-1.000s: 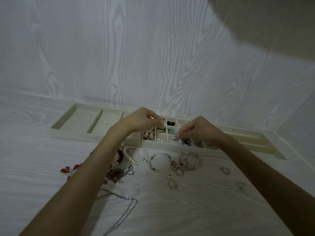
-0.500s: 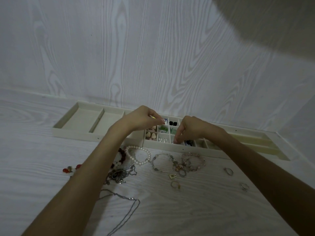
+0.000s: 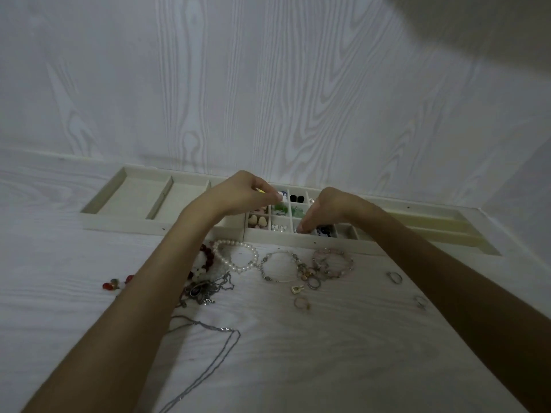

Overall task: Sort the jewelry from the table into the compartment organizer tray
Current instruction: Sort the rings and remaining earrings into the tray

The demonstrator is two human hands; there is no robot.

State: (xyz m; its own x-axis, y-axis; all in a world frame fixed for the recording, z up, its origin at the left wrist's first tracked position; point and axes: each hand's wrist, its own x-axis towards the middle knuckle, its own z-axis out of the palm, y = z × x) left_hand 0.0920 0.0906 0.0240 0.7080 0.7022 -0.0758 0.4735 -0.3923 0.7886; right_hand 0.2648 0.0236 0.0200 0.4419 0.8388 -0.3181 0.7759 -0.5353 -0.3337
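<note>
Both hands work over the organizer tray (image 3: 125, 223): the left hand (image 3: 238, 193) pinches something yellow above its small compartments, the right hand (image 3: 325, 210) dips pinched fingertips into 1, while bracelets (image 3: 280, 265) wait just before it.

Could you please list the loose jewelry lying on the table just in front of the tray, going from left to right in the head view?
Red bead piece → pearl bracelet → thin silver bracelet → pink beaded bracelet → silver ring.

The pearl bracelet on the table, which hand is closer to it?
Left. The left hand is over the tray just beyond the pearl bracelet; the right hand is farther right.
</note>
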